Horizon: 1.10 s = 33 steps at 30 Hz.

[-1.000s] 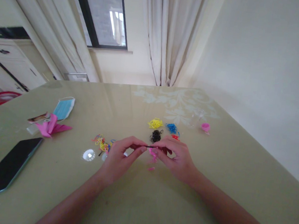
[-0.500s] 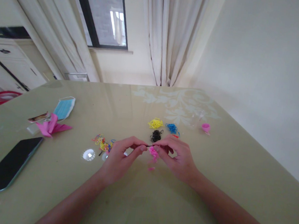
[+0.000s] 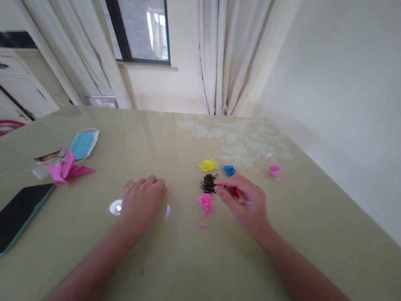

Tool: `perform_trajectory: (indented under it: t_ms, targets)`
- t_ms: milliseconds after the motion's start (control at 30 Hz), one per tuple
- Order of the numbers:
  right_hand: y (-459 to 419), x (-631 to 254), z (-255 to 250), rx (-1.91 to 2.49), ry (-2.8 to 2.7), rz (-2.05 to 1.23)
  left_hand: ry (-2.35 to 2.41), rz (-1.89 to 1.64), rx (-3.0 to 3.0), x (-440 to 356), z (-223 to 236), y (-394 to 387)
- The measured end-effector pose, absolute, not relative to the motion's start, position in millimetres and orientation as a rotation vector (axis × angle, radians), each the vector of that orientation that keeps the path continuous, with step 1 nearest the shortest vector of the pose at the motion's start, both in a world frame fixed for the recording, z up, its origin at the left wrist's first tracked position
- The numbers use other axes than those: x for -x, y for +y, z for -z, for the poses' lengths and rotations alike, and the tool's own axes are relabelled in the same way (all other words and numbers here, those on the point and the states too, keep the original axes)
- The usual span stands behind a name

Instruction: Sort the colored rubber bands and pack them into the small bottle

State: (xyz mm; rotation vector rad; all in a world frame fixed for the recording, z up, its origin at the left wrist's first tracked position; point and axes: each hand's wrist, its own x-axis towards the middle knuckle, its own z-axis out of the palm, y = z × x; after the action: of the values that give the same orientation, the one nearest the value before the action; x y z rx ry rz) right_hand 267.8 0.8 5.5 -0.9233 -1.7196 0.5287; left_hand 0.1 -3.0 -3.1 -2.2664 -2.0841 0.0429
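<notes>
Cream curtains [image 3: 227, 49] flank a dark-framed window [image 3: 140, 17]; white cabinet [image 3: 9, 77] back left, plain wall [image 3: 350, 98] on the right. Tabletop [image 3: 181, 271] is glossy olive-beige, pale floral pattern at the far side, light glare near the left hand [image 3: 143, 199]. That hand is palm-down over the mixed-colour bands [image 3: 128, 184], mostly covering them; can't tell if it grips any. Right hand [image 3: 247, 202]: thumb and forefinger tips close together at the right edge of the black pile [image 3: 208, 183]; can't tell if they've closed on a band. Yellow pile [image 3: 208, 165] and blue pile [image 3: 228, 170] behind, pink pile [image 3: 206, 202] in front, red pile [image 3: 238, 195] partly hidden by the hand. Far left: dark-screened device [image 3: 7, 224], pink folded paper [image 3: 67, 170], blue mask [image 3: 83, 145].
</notes>
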Motion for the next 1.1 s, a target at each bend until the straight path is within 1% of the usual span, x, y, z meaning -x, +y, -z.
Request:
perform_trajectory:
  t_ms: [167, 333, 467, 600, 833, 1000, 1100]
  targets:
    - [14, -272, 0, 1.022, -1.723, -0.555, -2.095, -0.016, 2.317, 1, 5, 0]
    - [26, -276, 16, 1.148, -1.991, -0.425, -2.048, 0.092, 2.303, -3, 4, -1]
    - [32, -278, 27, 1.245, -2.182, -0.272, -2.045, 0.3, 2.303, -8, 4, -1]
    - [34, -278, 32, 1.306, -2.241, -0.186, -2.009, 0.497, 2.297, -8, 7, 1]
    - [31, -277, 29, 1.327, -2.185, -0.193, -1.937, 0.95, 2.418, -4, 17, 4]
    - [19, -269, 23, 1.143, -2.133, -0.275, -1.879, 1.264, 2.522, -10, 17, 1]
    - [10, -261, 21, 1.048, -2.11, -0.34, -1.787, 1.373, 2.615, -17, 15, -3]
